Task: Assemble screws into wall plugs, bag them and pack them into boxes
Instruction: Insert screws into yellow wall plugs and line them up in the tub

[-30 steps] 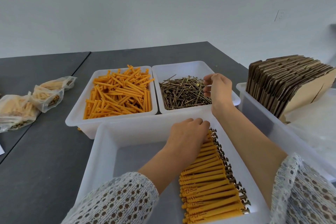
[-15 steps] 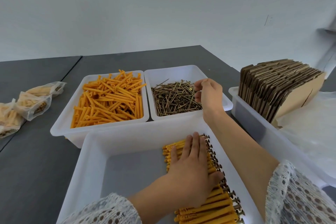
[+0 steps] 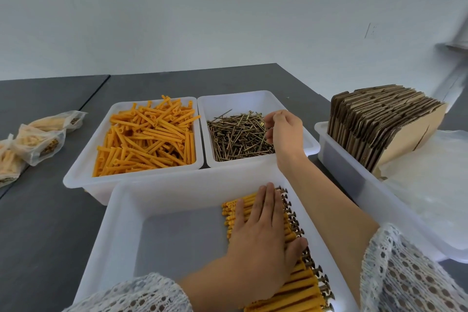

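The near white tray (image 3: 121, 210) holds a neat row of assembled orange plugs with screws (image 3: 306, 286) along its right side. My left hand (image 3: 263, 233) lies flat on that row, fingers straight and pressing down. Behind it, a tray of loose orange wall plugs (image 3: 149, 139) stands next to a tray of loose brass screws (image 3: 235, 139). At the right edge of the screw pile, my right hand (image 3: 286, 134) has its fingers curled and pinches a screw.
Flat cardboard boxes (image 3: 379, 121) stand on edge in a white tray (image 3: 342, 167) at the right, with clear plastic bags (image 3: 430, 185) beside them. Several filled bags (image 3: 38, 142) lie on the grey table (image 3: 50, 235) at the far left.
My left hand has slid back toward me along the row of assembled plugs and flattened out. My right hand has stayed at the screw pile.
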A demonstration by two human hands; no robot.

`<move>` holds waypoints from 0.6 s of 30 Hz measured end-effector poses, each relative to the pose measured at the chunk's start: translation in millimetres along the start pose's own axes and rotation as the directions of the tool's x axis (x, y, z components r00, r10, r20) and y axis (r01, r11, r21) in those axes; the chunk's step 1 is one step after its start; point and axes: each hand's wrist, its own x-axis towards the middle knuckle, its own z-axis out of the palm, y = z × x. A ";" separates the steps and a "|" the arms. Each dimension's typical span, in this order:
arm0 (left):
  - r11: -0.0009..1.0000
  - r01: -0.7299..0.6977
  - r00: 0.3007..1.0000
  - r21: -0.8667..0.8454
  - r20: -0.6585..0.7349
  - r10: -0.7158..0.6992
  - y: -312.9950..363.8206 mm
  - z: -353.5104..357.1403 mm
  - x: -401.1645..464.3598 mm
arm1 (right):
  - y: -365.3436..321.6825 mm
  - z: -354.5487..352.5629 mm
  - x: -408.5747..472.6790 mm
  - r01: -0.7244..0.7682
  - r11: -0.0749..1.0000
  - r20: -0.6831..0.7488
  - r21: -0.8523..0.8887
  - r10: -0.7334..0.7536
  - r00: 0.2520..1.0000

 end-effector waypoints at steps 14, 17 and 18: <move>0.990 -0.092 0.995 -0.108 0.033 0.096 14.3 -7.4 15.5 | 1.8 10.1 -1.1 0.060 0.989 0.032 -0.136 -0.056 0.998; 0.990 -0.137 0.990 -0.033 -0.029 0.136 10.6 -24.8 17.9 | 6.4 8.8 0.3 0.089 0.980 0.089 -0.181 -0.073 0.993; 0.989 -0.150 0.985 -0.013 -0.091 0.148 5.9 -34.2 17.9 | 7.3 8.0 1.8 0.096 0.976 0.118 -0.196 -0.074 0.990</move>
